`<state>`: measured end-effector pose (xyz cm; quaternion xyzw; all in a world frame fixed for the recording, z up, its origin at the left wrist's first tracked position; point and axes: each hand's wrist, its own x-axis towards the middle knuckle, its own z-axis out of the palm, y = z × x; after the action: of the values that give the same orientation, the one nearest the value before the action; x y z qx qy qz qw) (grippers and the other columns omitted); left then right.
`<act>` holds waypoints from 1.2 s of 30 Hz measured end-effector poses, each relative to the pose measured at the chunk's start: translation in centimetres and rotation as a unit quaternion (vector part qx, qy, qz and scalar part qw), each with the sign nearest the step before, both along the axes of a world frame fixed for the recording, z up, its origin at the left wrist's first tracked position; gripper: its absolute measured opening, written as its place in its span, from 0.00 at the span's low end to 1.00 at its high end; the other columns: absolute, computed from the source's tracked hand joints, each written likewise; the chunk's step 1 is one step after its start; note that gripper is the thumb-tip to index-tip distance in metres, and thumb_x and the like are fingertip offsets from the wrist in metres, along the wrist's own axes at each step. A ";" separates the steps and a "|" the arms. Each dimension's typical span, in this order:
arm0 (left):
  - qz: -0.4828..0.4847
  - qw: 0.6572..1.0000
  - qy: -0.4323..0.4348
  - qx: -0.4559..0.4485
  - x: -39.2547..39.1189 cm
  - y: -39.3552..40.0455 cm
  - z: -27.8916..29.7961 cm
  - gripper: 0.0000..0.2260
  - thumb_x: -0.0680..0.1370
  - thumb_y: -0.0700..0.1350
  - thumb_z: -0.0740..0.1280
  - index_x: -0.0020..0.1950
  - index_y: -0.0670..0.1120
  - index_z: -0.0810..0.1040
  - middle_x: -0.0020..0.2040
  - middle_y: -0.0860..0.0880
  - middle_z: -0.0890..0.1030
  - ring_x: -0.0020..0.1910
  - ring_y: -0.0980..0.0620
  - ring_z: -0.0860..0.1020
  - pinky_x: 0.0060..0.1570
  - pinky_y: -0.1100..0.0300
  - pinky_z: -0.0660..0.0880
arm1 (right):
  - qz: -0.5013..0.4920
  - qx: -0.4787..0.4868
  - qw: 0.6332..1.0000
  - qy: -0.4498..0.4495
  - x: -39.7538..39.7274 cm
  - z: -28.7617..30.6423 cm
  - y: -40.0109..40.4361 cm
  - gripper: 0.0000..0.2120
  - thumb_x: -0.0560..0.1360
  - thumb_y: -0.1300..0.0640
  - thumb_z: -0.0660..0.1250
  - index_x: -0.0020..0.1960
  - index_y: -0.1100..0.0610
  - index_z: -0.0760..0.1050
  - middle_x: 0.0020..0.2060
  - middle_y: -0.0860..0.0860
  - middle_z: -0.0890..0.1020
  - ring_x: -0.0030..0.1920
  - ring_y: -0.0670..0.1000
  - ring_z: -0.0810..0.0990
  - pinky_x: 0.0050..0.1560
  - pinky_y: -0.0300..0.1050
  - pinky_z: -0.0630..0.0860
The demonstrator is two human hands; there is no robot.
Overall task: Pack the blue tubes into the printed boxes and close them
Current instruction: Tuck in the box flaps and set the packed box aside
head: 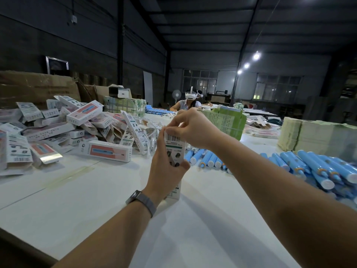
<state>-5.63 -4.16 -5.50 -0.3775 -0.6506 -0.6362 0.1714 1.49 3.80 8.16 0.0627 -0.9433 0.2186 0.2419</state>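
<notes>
White printed box stands upright on the table, long axis vertical, bottom end touching the surface. Left hand wraps its middle, thumb across the front. Right hand sits directly above at the top end, fingertips pinching the flap area by the barcode; flap itself is hidden, so I can't tell if it's tucked. Likely step: closing the top, so the push goes straight down along the box's length against the left grip. Loose blue tubes lie just right. Packed boxes are piled far left.
</notes>
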 end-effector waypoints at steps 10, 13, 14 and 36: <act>-0.002 0.999 0.028 0.026 -0.2 0.0 -0.1 0.52 0.71 0.32 0.73 0.71 0.76 0.47 0.59 0.57 0.75 0.52 0.67 0.78 0.42 0.74 0.75 | 0.012 -0.056 0.991 0.122 0.1 -2.8 1.0 0.06 0.76 0.58 0.72 0.52 0.55 0.85 0.42 0.44 0.82 0.44 0.45 0.80 0.45 0.37 0.76; -0.002 0.998 0.043 0.042 -0.3 -0.2 -0.2 0.53 0.70 0.30 0.74 0.67 0.80 0.48 0.58 0.58 0.76 0.52 0.67 0.79 0.44 0.74 0.74 | -0.006 -0.005 0.986 0.168 -0.1 -3.5 0.6 0.07 0.76 0.57 0.72 0.53 0.54 0.85 0.45 0.46 0.83 0.46 0.48 0.80 0.47 0.47 0.78; -0.008 0.998 0.051 0.044 -0.3 -0.1 -0.2 0.53 0.70 0.30 0.74 0.68 0.77 0.49 0.59 0.61 0.75 0.53 0.67 0.79 0.46 0.74 0.75 | -0.011 0.003 0.984 0.178 -0.1 -3.8 0.5 0.07 0.76 0.57 0.71 0.53 0.53 0.85 0.45 0.46 0.83 0.47 0.49 0.80 0.47 0.51 0.78; 0.014 0.996 0.079 0.041 -0.6 0.1 0.2 0.44 0.67 0.35 0.81 0.67 0.64 0.57 0.49 0.63 0.79 0.45 0.59 0.83 0.41 0.66 0.80 | -0.037 -0.197 0.951 0.234 0.0 -6.9 1.5 0.13 0.69 0.52 0.78 0.47 0.49 0.75 0.45 0.41 0.83 0.41 0.40 0.81 0.41 0.40 0.79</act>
<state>-6.18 -4.06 -5.34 -0.4101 -0.6135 -0.6281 0.2469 1.51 5.30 1.30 0.0281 -0.8000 0.3700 0.4715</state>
